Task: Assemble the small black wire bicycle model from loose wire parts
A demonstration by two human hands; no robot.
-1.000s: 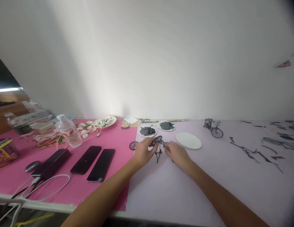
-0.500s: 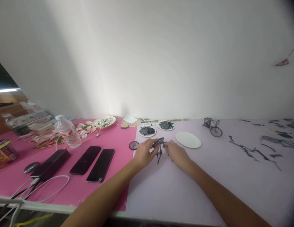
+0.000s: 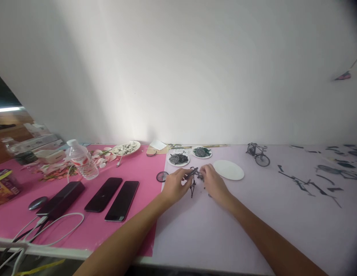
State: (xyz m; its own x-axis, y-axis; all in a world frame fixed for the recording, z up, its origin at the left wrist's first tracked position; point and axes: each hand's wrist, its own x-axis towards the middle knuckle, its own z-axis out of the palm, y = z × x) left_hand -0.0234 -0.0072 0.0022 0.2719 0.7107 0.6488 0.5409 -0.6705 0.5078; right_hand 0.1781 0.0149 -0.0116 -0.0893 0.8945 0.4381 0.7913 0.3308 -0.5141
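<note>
A small dark model bicycle frame [image 3: 193,185] is held between my two hands over the pale sheet. My left hand [image 3: 176,185] has thumb and fingers closed on its wheel [image 3: 191,173], seen nearly edge-on. On the right side, the fingers of my right hand [image 3: 212,180] pinch the upper end of the frame. A loose black wheel [image 3: 162,176] lies just left of my left hand. Behind the hands are two small plates of dark parts [image 3: 178,158] [image 3: 201,152]. A bare white plate [image 3: 228,170] is right behind my right hand.
A finished-looking model bicycle [image 3: 258,154] stands at the back right, with dark flat parts [image 3: 305,182] beyond it. On the pink sheet lie two phones [image 3: 122,201], a black box [image 3: 61,199], a water bottle [image 3: 82,160] and white cables [image 3: 71,230].
The wheel in my left hand has tilted flatter. My right hand has shifted slightly left and up, its fingers more raised over the frame's end.
</note>
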